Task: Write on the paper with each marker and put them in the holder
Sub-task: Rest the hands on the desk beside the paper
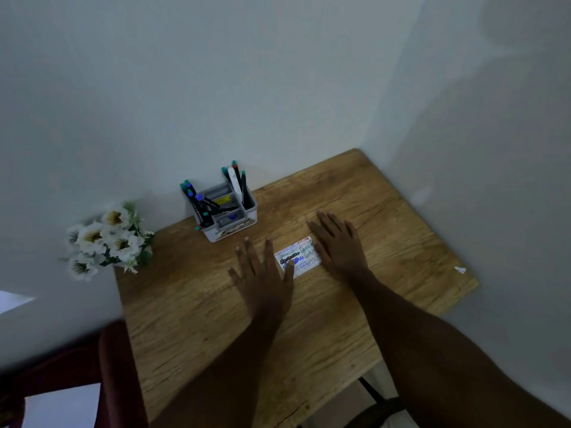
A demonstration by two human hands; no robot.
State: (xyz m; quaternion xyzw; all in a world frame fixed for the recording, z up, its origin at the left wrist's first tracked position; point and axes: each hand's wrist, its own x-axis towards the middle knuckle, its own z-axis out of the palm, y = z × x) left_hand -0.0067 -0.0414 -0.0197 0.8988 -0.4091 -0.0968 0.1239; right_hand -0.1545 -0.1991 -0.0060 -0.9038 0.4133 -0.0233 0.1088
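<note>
A small white paper [301, 256] covered in blue, green and black scribbles lies on the wooden desk [191, 307]. My left hand [262, 279] rests flat to its left, fingers spread, the thumb touching the paper's edge. To the right of the paper my right hand [338, 242] lies flat with fingers apart, overlapping the paper's right edge. Neither hand holds anything. Behind them a grey holder [227, 216] stands near the wall with several markers [238, 183] upright or leaning in its compartments.
A bunch of white artificial flowers [105, 239] sits at the desk's back left corner. White walls close the desk at the back and right. A dark red chair back [120, 375] is at the lower left. A small white scrap [460, 269] lies near the right edge.
</note>
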